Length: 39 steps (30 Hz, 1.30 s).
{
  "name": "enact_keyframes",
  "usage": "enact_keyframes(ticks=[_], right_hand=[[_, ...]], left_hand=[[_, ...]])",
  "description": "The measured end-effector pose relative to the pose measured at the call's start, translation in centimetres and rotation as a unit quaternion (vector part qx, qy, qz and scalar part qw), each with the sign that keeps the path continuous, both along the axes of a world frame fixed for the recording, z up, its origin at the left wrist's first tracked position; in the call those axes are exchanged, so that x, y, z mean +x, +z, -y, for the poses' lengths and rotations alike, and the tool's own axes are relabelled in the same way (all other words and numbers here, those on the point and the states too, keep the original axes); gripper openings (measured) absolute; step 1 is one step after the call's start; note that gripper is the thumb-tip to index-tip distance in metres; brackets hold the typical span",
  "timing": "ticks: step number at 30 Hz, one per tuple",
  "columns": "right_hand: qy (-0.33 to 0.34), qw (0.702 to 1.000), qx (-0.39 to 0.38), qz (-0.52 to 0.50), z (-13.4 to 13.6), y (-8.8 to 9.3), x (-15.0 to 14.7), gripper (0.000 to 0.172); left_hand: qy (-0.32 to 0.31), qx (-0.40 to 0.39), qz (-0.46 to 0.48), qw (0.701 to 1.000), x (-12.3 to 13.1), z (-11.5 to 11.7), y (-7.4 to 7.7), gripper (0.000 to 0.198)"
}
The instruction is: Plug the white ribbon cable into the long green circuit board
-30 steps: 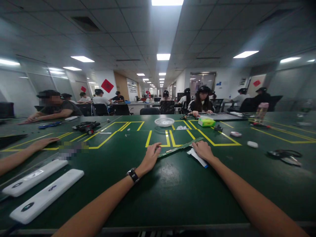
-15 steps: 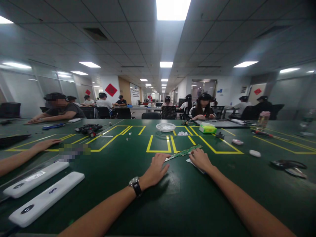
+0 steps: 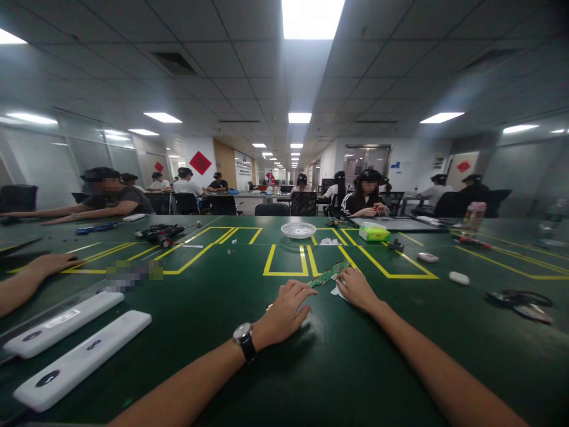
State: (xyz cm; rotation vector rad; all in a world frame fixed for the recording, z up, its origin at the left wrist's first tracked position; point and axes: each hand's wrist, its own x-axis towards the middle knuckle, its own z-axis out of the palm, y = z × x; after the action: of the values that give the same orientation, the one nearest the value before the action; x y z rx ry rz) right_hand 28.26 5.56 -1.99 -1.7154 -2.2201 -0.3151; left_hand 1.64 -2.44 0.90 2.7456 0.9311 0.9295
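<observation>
With twelve o'clock pointing straight away from the person, a narrow strip of green circuit board (image 3: 326,275) is at two o'clock from the left hand (image 3: 288,311) and at ten o'clock from the right hand (image 3: 355,289), so it is between the two hands, over the dark green table (image 3: 320,379).

The left hand is loosely spread, its thumb parted from the index finger. Its fingertips are at the near end of the board; whether they touch it, I cannot tell. A round wristwatch with black strap (image 3: 243,335) is on this wrist.

The right hand has bent fingers, which cover the right edge of the board near its far end. Its thumb is hidden, therefore I cannot tell if it grips. A white, paper-like piece (image 3: 335,292) shows partly at its nine o'clock.

From the left hand, a white openwork plastic basket (image 3: 299,230) stands at twelve o'clock, and two long white plastic bars (image 3: 84,360) lie towards nine. A bright green and yellow soft pack (image 3: 374,232) is near one o'clock from the right hand.
</observation>
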Motion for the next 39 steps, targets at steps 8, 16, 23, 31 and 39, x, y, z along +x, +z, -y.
enact_keyframes(ticks=[8, 16, 23, 31, 39], right_hand=[[-0.091, 0.996, 0.002, -0.004, 0.05, 0.05, -0.43, 0.030], [0.004, 1.000, 0.005, -0.009, 0.17, 0.13, -0.40, 0.028], [0.023, 1.000, 0.004, -0.018, 0.32, 0.24, -0.49, 0.027], [-0.014, 0.999, 0.002, -0.036, -0.07, 0.09, -0.40, 0.028], [0.110, 0.993, -0.004, -0.050, 0.37, 0.22, -0.51, 0.027]], left_hand=[[0.000, 0.007, -0.011, 1.000, 0.03, 0.04, -0.11, 0.034], [0.004, -0.007, -0.016, 1.000, -0.06, -0.09, -0.19, 0.033], [0.014, -0.013, -0.017, 1.000, -0.09, -0.04, -0.08, 0.033], [0.026, 0.000, -0.006, 1.000, -0.08, -0.19, -0.06, 0.029], [0.029, -0.010, -0.002, 1.000, -0.24, -0.32, -0.05, 0.030]])
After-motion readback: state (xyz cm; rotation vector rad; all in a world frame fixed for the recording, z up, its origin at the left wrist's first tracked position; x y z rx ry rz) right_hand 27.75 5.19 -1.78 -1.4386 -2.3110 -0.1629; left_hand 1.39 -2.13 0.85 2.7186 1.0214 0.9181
